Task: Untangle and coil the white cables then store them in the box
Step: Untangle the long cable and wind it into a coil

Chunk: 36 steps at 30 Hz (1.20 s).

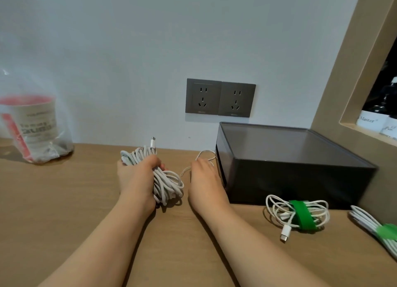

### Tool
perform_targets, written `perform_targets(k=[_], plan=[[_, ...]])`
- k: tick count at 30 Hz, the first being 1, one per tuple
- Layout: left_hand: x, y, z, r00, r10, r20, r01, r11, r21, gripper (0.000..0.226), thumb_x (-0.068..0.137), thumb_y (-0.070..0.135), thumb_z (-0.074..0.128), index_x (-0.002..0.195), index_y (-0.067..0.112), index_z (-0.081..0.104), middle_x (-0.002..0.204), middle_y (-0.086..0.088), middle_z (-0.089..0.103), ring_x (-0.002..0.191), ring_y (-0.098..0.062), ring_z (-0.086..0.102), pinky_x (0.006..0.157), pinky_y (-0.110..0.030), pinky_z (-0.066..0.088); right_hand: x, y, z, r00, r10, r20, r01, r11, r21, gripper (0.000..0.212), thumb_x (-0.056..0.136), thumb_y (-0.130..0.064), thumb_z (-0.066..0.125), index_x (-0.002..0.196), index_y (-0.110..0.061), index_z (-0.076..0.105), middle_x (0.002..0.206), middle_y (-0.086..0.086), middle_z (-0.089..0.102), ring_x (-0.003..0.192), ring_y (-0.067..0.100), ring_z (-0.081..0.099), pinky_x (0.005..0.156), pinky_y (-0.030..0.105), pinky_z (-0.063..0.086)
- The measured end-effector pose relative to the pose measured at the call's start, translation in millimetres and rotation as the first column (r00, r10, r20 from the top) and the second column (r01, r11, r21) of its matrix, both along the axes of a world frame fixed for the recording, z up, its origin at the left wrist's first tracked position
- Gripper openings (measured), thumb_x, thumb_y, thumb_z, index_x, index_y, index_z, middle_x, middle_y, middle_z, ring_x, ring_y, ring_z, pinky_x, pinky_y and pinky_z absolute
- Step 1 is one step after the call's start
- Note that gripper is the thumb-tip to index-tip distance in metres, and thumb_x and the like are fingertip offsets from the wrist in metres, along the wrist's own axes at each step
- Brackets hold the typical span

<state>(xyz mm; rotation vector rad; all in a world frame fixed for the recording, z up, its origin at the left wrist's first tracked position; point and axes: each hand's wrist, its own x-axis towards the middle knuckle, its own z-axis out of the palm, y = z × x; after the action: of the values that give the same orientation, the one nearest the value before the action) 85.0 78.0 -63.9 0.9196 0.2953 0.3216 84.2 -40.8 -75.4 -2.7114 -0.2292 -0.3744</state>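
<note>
My left hand (135, 177) grips a thick bundle of white cable (166, 184) on the wooden desk, with a plug end (153, 142) sticking up behind it. My right hand (204, 175) lies on the desk just left of the dark box (300, 179), fingers curled over a thin white cable strand (204, 153); whether it pinches the strand is hidden. The dark box has a translucent lid that looks closed. In front of it lies a coiled white cable with a green strap (300, 214). Another strapped white coil (378, 227) lies at the right edge.
A red and white cup in a clear plastic bag (32, 127) stands at the back left. Two grey wall sockets (220, 97) sit above the desk. A beige shelf frame (343, 93) with bottles rises on the right, close behind the box.
</note>
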Motion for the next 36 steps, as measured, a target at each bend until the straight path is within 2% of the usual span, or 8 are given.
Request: perform_targets(k=[12,14,16,19,21,23,30,36], plan=[[-12.0,8.0,-0.5,0.994,-0.112,-0.003,0.112,0.993,-0.034,0.040,0.074,-0.013,0.053,0.101,0.014,0.043,0.064,-0.011,0.053,0.049,-0.022,0.055,0.055,-0.036,0.050,-49.7,-0.4,10.5,0.997,0.053,0.050,-0.033,0.940,-0.341,0.030,0.093,-0.003,0.041,0.123,-0.007,0.043,0.120,0.016,0.051,0.111,0.030,0.046,0.093,0.039,0.038],[-23.5,5.8,-0.5,0.991,-0.131,-0.004,0.130,0.989,-0.070,0.039,0.075,-0.013,0.053,0.103,0.014,0.043,0.062,-0.011,0.053,0.048,-0.022,0.055,0.053,-0.035,0.050,-71.8,-8.6,11.3,0.996,0.079,0.045,-0.070,0.984,-0.162,0.028,0.093,-0.004,0.042,0.120,-0.011,0.043,0.116,0.011,0.051,0.105,0.026,0.049,0.090,0.035,0.042],[-36.6,2.8,0.3,0.991,-0.135,-0.001,0.134,0.985,-0.105,0.038,0.076,-0.013,0.052,0.103,0.014,0.043,0.061,-0.010,0.053,0.047,-0.020,0.055,0.052,-0.034,0.051,-92.0,-20.8,16.8,0.999,0.050,0.020,-0.054,0.960,0.274,0.020,0.092,-0.005,0.043,0.110,-0.015,0.045,0.099,0.003,0.054,0.085,0.012,0.054,0.075,0.020,0.044],[-50.5,-3.2,2.2,0.994,-0.112,-0.008,0.109,0.984,-0.139,0.036,0.076,-0.012,0.052,0.103,0.012,0.044,0.061,-0.009,0.052,0.043,-0.018,0.054,0.048,-0.029,0.051,-109.3,-43.9,26.5,0.991,-0.014,-0.131,0.125,0.404,0.906,0.017,0.091,0.001,0.040,0.097,-0.012,0.049,0.059,0.001,0.052,0.049,0.010,0.047,0.052,0.022,0.039],[-60.0,-10.4,3.3,0.995,-0.101,-0.020,0.096,0.984,-0.153,0.036,0.076,-0.012,0.052,0.102,0.011,0.044,0.061,-0.009,0.052,0.041,-0.016,0.055,0.046,-0.027,0.050,-120.9,-62.1,31.9,0.980,0.074,-0.187,0.191,-0.050,0.980,0.021,0.090,0.006,0.037,0.098,-0.007,0.051,0.059,0.007,0.051,0.046,0.013,0.043,0.047,0.027,0.035],[-67.5,-18.1,3.2,0.994,-0.107,-0.024,0.101,0.980,-0.170,0.035,0.075,-0.011,0.053,0.101,0.011,0.045,0.060,-0.009,0.053,0.040,-0.017,0.054,0.045,-0.027,0.049,-130.3,-76.6,37.2,0.963,0.209,-0.171,0.231,-0.307,0.923,0.023,0.089,0.005,0.037,0.101,-0.006,0.054,0.066,0.012,0.058,0.047,0.014,0.046,0.042,0.023,0.034],[-85.7,-27.8,13.8,0.851,-0.523,0.053,0.523,0.831,-0.189,0.015,0.063,0.006,0.059,0.078,0.005,0.059,0.059,-0.004,0.056,0.055,-0.019,0.061,0.056,-0.032,0.057,-130.0,-86.1,42.7,0.940,0.336,-0.054,0.182,-0.363,0.914,0.037,0.066,-0.002,0.060,0.103,-0.007,0.061,0.065,0.007,0.057,0.044,0.008,0.046,0.036,0.016,0.035],[-91.1,-30.1,23.1,0.712,-0.700,0.057,0.702,0.711,-0.037,0.009,0.057,0.002,0.061,0.061,0.004,0.068,0.053,-0.005,0.058,0.054,-0.019,0.062,0.083,-0.041,0.051,-117.8,-87.1,38.0,0.956,0.288,-0.056,0.160,-0.349,0.923,0.017,0.083,0.005,0.053,0.092,-0.006,0.063,0.063,0.006,0.058,0.051,0.010,0.052,0.044,0.017,0.047]])
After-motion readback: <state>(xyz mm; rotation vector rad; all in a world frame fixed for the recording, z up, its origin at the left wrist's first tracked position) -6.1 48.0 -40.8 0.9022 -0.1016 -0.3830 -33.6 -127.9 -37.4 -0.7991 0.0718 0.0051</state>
